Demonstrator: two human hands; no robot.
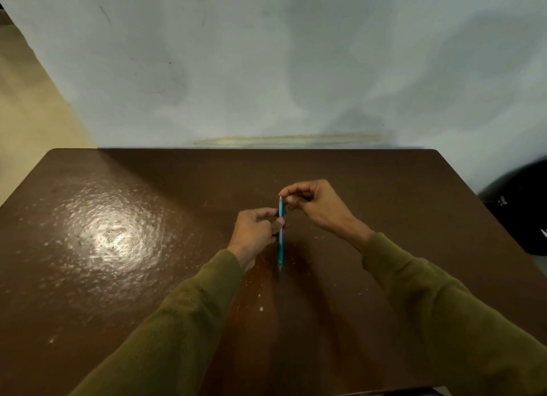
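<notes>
Two hands share the teal pen, its long axis running near to far: left hand grips mid-barrel, right hand pinches the far white end.

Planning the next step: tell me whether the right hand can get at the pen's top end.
Likely yes: the right hand seems to pinch the top end of the pen, while the left hand grips mid-barrel, leaving that end free.

Teal pen, olive sleeves, brown table
</notes>
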